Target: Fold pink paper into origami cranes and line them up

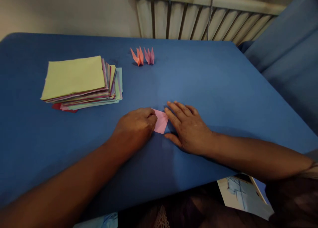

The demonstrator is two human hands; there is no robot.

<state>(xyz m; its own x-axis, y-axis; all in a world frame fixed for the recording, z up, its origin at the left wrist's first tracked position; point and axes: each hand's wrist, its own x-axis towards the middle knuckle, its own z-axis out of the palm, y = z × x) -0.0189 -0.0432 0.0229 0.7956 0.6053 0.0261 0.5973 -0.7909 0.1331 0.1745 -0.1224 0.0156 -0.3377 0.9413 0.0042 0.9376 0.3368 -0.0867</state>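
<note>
A small pink folded paper [161, 122] with crease lines lies on the blue table between my two hands. My left hand [137, 125] is closed, its curled fingers pressed on the paper's left part, which they hide. Flat on the table to the right, my right hand [186, 125] has its fingers stretched out and the thumb apart. Its index fingertip is at the paper's right corner; I cannot tell whether it touches.
A thick stack of coloured paper sheets [76, 75], yellow on top, stands at the left. Farther back are an orange paper crane [139, 57] and a mauve paper crane [149, 57]. Behind the blue table [211, 79] is a radiator [179, 18]; a blue curtain [293, 56] hangs at right.
</note>
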